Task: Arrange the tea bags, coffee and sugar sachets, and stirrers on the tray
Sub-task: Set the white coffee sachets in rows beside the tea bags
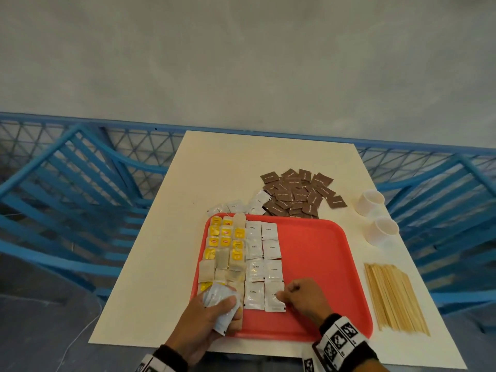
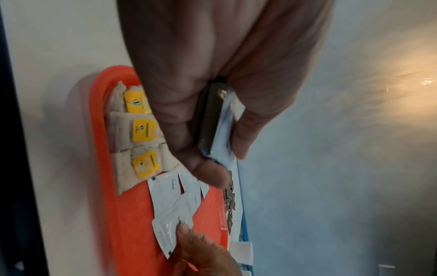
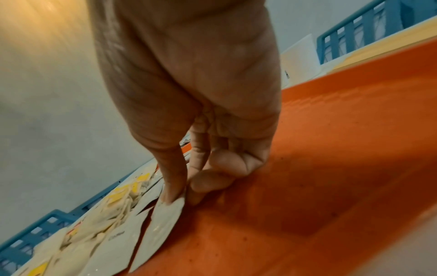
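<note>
A red tray (image 1: 316, 253) lies on the white table. Tea bags (image 1: 224, 241) with yellow tags fill its left side in columns. Two columns of white coffee sachets (image 1: 263, 259) lie beside them. My left hand (image 1: 212, 315) grips a small stack of white sachets (image 1: 222, 304) over the tray's near left corner; the stack (image 2: 220, 128) shows between thumb and fingers. My right hand (image 1: 298, 299) pinches the edge of the nearest right-column coffee sachet (image 1: 273, 299), thumb (image 3: 172, 186) on top. Brown sachets (image 1: 298, 194) are piled behind the tray. Wooden stirrers (image 1: 394, 296) lie to the right.
Two white paper cups (image 1: 375, 213) lie on their sides at the table's right edge. A few white sachets (image 1: 236, 206) lie loose just behind the tray. Blue chairs and a blue railing surround the table. The tray's right half is bare.
</note>
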`<state>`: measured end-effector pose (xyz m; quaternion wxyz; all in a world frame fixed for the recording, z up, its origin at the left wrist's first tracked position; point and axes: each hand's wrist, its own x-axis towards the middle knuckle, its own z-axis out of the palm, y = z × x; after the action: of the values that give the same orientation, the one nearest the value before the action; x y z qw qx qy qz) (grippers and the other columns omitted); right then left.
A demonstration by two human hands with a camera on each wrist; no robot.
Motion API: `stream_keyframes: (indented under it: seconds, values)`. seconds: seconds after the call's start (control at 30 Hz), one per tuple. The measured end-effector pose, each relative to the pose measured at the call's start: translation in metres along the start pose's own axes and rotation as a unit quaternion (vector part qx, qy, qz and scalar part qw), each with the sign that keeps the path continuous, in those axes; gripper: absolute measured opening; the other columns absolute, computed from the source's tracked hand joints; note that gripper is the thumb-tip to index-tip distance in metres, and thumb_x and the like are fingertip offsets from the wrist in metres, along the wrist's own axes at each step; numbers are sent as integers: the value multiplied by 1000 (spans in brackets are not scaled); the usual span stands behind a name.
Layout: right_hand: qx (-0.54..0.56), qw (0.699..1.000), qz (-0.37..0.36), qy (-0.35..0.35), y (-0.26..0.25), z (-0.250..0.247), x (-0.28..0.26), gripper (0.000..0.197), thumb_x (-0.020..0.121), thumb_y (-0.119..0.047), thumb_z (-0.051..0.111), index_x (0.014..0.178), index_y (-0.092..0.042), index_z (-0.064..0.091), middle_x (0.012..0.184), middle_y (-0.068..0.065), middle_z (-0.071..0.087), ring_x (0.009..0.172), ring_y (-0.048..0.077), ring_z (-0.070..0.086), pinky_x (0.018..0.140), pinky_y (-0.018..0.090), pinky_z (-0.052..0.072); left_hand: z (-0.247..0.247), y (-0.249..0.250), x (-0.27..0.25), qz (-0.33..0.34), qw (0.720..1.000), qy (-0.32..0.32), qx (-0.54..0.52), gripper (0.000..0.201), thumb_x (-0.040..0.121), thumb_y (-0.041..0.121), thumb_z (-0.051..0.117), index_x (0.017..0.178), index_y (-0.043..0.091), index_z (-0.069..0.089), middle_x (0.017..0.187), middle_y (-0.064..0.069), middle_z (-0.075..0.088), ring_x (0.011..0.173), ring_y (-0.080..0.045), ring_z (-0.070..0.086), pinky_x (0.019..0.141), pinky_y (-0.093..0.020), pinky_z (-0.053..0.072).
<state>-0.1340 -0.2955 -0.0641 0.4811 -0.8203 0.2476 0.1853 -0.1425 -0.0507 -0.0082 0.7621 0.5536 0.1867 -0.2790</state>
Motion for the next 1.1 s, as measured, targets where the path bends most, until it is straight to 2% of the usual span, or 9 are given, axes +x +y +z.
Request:
stream_keyframes:
  seconds: [0.17, 0.23, 0.3, 0.4, 0.57, 0.7, 0.83, 0.93, 1.1]
  values:
    - [-17, 998, -19, 65, 3, 0, -6, 32, 79, -28, 82, 58, -16, 62, 53, -4, 61, 47, 4, 51, 53, 22, 49, -4, 9, 2, -1, 1000, -16, -7, 38, 71, 7, 75, 106, -6, 66, 83, -26, 69, 67, -31, 68, 58, -36, 60]
    - [-43, 996, -32, 77, 2, 0, -12, 31, 82, -26, 80, 63, -9, 61, 58, 0, 66, 47, -2, 53, 51, 20, 50, -6, 12, 5, -2, 1000, -10, -9, 33, 79, 4, 72, 109, -6, 63, 79, -24, 69, 64, -28, 68, 54, -35, 60]
    - [-81, 994, -42, 67, 3, 4, -15, 29, 79, -28, 81, 73, -5, 64, 69, 2, 71, 56, 1, 57, 54, 25, 51, -6, 15, 6, -5, 1000, -13, -14, 26, 87, 2, 67, 112, -6, 62, 79, -24, 68, 62, -26, 68, 51, -33, 59]
    - [-113, 991, -37, 59, 2, 8, -16, 30, 72, -31, 83, 82, -14, 61, 78, -3, 67, 68, 9, 58, 61, 26, 48, -5, 18, 8, -8, 999, -24, -20, 22, 91, 1, 62, 112, -6, 60, 80, -25, 69, 62, -27, 69, 51, -33, 59]
    - [-143, 986, -51, 65, 1, 9, -13, 28, 76, -33, 80, 84, -19, 57, 82, -5, 65, 75, 12, 60, 73, 32, 55, -3, 23, 9, -7, 999, -22, -22, 24, 91, 4, 63, 114, -4, 60, 82, -24, 71, 68, -28, 71, 54, -34, 61]
    - [-217, 975, -50, 14, -2, 1, -17, 42, 69, -40, 83, 88, -22, 51, 91, -8, 61, 80, 12, 53, 71, 29, 48, -5, 26, 9, -5, 999, -27, -29, 25, 91, 4, 63, 115, -2, 60, 88, -24, 72, 74, -32, 72, 56, -36, 62]
    - [-303, 951, -58, -21, -4, 4, -21, 52, 70, -39, 83, 96, -30, 39, 109, -5, 55, 92, 13, 45, 85, 30, 46, -4, 30, 9, -3, 999, -37, -30, 27, 91, 5, 63, 117, -2, 59, 88, -23, 72, 75, -32, 72, 57, -37, 62]
    - [-288, 955, -67, -8, -3, 6, -19, 49, 73, -37, 81, 95, -31, 37, 103, -8, 51, 92, 12, 45, 87, 31, 47, -5, 31, 10, 3, 999, -39, -36, 28, 91, 5, 63, 118, -2, 59, 90, -24, 71, 76, -33, 72, 59, -40, 63]
    - [-270, 960, -67, -6, -1, 5, -15, 38, 75, -35, 77, 88, -29, 42, 98, -7, 56, 88, 14, 51, 82, 34, 51, -8, 30, 10, -4, 998, -41, -40, 34, 87, 7, 65, 120, -1, 59, 95, -26, 70, 82, -38, 70, 60, -40, 63]
